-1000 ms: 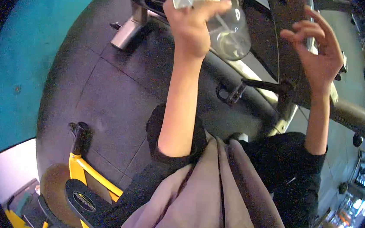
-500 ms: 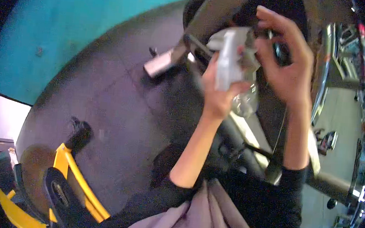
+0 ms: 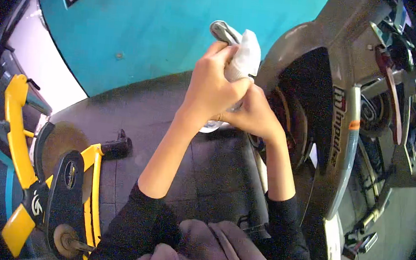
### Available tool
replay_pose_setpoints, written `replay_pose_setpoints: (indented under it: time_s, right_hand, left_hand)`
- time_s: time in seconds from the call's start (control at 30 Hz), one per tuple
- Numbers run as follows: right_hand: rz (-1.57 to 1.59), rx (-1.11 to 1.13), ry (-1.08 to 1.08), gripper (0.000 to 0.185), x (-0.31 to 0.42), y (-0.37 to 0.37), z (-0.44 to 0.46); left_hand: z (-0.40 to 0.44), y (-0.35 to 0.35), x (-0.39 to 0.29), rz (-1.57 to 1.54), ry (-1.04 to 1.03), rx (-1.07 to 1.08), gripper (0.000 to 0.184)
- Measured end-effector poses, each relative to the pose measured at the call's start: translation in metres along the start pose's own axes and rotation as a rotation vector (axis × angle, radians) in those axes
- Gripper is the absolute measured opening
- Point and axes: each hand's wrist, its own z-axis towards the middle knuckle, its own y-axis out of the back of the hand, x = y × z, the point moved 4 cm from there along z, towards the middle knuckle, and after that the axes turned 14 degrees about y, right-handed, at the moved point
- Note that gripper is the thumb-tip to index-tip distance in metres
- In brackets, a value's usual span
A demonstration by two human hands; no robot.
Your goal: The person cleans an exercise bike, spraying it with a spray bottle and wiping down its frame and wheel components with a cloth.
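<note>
My left hand (image 3: 214,83) is closed round a white cloth (image 3: 246,56), which sticks up above its fingers with a greyish folded part at the left. Against it, my right hand (image 3: 256,114) is wrapped round a clear bottle (image 3: 212,126). Only the bottle's rounded lower end shows beneath the hands; its upper part is hidden by the fingers. Both hands touch each other in front of a teal wall.
A yellow and black exercise bike (image 3: 24,134) stands at the left. On the right is a large grey machine (image 3: 343,142) with lettering on its frame. Dark floor tiles (image 3: 163,190) lie below, and more gym equipment (image 3: 383,110) is at the far right.
The view has swung up to the teal wall. My right hand, apart from the bottle before, has come in and closed on it beside my left hand.
</note>
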Motion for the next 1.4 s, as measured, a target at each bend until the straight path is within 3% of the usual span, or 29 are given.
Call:
replay_pose_setpoints:
  time_s: [0.13, 0.2, 0.27, 0.33, 0.4, 0.5, 0.6, 0.67, 0.73, 0.87, 0.9, 0.93, 1.03, 1.07, 1.1, 1.13, 1.2, 1.23, 1.27, 1.37, 1.4]
  right_hand:
    - [-0.121, 0.056, 0.142, 0.086, 0.021, 0.037, -0.004]
    - [-0.216, 0.010, 0.175, 0.088, 0.035, 0.054, -0.016]
    - [-0.237, 0.031, 0.222, 0.086, 0.043, 0.069, -0.028]
    - [-0.238, 0.074, 0.182, 0.081, 0.049, 0.085, -0.035]
    - [-0.289, 0.088, 0.135, 0.074, 0.057, 0.093, -0.039]
    - [-0.228, 0.096, 0.152, 0.066, 0.073, 0.087, -0.042]
    - [-0.302, 0.056, 0.158, 0.066, 0.082, 0.087, -0.040]
    - [-0.305, 0.089, 0.090, 0.067, 0.084, 0.088, -0.041]
    - [-0.370, 0.124, 0.125, 0.069, 0.078, 0.086, -0.045]
    - [-0.432, 0.064, 0.096, 0.093, 0.069, 0.088, -0.048]
    - [-0.458, 0.064, 0.044, 0.104, 0.066, 0.087, -0.046]
    - [-0.465, 0.067, 0.039, 0.104, 0.063, 0.085, -0.045]
    - [-0.350, -0.014, 0.047, 0.103, 0.057, 0.078, -0.045]
    - [-0.328, 0.002, -0.008, 0.100, 0.056, 0.076, -0.043]
    - [-0.393, 0.053, 0.149, 0.095, 0.058, 0.075, -0.041]
    - [-0.459, 0.109, 0.306, 0.089, 0.062, 0.075, -0.039]
    - [-0.252, 0.101, 0.105, 0.084, 0.057, 0.078, -0.044]
    - [-0.316, 0.176, 0.053, 0.085, 0.060, 0.079, -0.043]
    - [-0.331, 0.216, 0.043, 0.088, 0.059, 0.079, -0.043]
    - [-0.375, 0.295, 0.045, 0.097, 0.055, 0.078, -0.047]
    - [-0.346, 0.292, 0.034, 0.097, 0.052, 0.076, -0.048]
  left_hand:
    - [0.001, -0.009, -0.026, -0.176, -0.061, 0.085, 0.048]
    - [0.004, -0.005, -0.029, -0.187, -0.254, 0.168, 0.048]
    - [0.019, -0.007, -0.019, -0.225, -0.181, 0.257, 0.044]
    - [0.026, -0.015, -0.020, -0.379, -0.156, 0.556, 0.042]
    - [0.023, -0.024, -0.025, -0.372, -0.141, 0.486, 0.035]
    - [0.024, -0.035, -0.028, -0.486, 0.012, 0.158, 0.019]
    - [0.035, -0.049, -0.030, -0.624, 0.048, 0.052, 0.021]
    - [0.031, -0.051, -0.029, -0.633, 0.116, 0.044, 0.020]
    - [0.027, -0.067, -0.017, -0.711, 0.235, 0.278, 0.019]
    - [0.019, -0.075, -0.009, -0.772, 0.449, 0.587, 0.047]
    - [0.021, -0.077, -0.007, -0.834, 0.362, 0.614, 0.058]
    - [0.024, -0.080, -0.003, -0.843, 0.361, 0.616, 0.058]
    - [0.033, -0.086, 0.017, -0.914, 0.372, 0.483, 0.059]
    - [0.037, -0.086, 0.031, -0.902, 0.386, 0.260, 0.056]
    - [0.041, -0.086, 0.044, -0.887, 0.396, 0.035, 0.054]
    - [0.044, -0.091, 0.051, -0.901, 0.387, 0.042, 0.054]
    - [0.047, -0.088, 0.067, -0.924, 0.520, -0.210, 0.048]
    - [0.048, -0.089, 0.064, -1.106, 0.438, -0.243, 0.035]
    - [0.048, -0.091, 0.064, -1.116, 0.433, -0.244, 0.035]
    - [0.044, -0.090, 0.054, -0.736, 0.136, -0.352, 0.013]
    - [0.044, -0.096, 0.052, -0.735, 0.135, -0.353, 0.013]
